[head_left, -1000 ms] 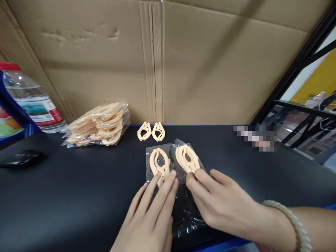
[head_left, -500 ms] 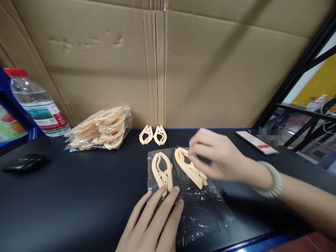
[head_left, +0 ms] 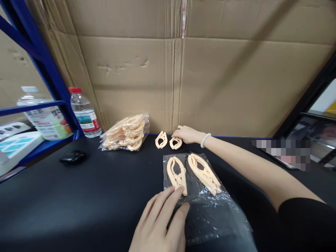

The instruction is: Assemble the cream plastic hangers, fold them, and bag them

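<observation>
My left hand (head_left: 162,220) lies fairly flat, fingers spread, on the near end of a cream plastic folding hanger (head_left: 176,172) and the clear plastic bag (head_left: 210,217). A second folded hanger (head_left: 204,172) rests beside it on the bag's far right part; whether the two are inside the bag is hard to tell. At the back of the table, my right hand (head_left: 189,134) reaches over a small folded hanger (head_left: 175,143), its fingers closed on the top of it. Just left of that stands apart another small folded hanger (head_left: 161,140).
A clear bag stuffed with folded hangers (head_left: 126,133) sits at the back left. Behind it are a red-capped water bottle (head_left: 85,113) and a blue rack (head_left: 47,59). A black mouse (head_left: 72,157) lies left. Cardboard (head_left: 223,70) borders the back; a phone lies far right.
My right hand has left the hanger on the bag and moved back and left to the small hanger at the rear. My left hand stays on the bag. The view has shifted left.
</observation>
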Demonstrator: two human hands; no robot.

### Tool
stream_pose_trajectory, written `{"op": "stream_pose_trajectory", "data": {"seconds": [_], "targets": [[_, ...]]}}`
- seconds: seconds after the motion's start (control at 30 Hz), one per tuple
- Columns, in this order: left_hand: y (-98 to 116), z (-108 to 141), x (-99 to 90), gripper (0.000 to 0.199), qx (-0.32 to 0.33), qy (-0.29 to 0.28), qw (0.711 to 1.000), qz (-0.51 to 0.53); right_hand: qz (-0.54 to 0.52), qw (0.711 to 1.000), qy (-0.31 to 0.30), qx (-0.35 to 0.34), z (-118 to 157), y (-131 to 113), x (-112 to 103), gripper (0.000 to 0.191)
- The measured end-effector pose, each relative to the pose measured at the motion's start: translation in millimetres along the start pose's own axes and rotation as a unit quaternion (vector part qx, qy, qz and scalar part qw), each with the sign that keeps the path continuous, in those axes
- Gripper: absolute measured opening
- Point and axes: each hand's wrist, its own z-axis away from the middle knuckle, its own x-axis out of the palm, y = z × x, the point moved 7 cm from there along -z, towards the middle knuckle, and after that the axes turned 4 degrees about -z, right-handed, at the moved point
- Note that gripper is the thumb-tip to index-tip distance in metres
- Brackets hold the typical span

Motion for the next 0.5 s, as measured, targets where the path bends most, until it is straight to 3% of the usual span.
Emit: {"op": "stream_pose_trajectory", "data": {"seconds": [0.07, 0.17, 0.3, 0.4, 0.5], "targets": [[-1.0, 1.3, -0.3, 0.030, -0.006, 0.004, 1.000, -0.002, -0.008, 1.000, -0.006, 0.009, 10.3, 3.6, -5.8, 0.031], [-1.8, 3.0, -0.4, 0.028, -0.017, 0.007, 1.000, -0.002, -0.038, 0.999, -0.011, 0.026, 38.1, 8.4, -14.6, 0.030], [-2.1, 4.9, -2.4, 0.026, -0.025, 0.015, 1.000, 0.011, -0.078, 0.995, 0.039, 0.057, 87.1, 8.2, -27.8, 0.021], [-1.3, 5.6, -2.8, 0.027, -0.024, 0.003, 1.000, 0.017, -0.093, 0.982, 0.139, 0.091, 125.8, 0.2, -45.5, 0.026], [-1.1, 6.5, -2.2, 0.029, -0.028, -0.013, 0.999, 0.021, -0.093, 0.941, 0.292, 0.143, 165.3, -18.5, -76.8, 0.019]]}}
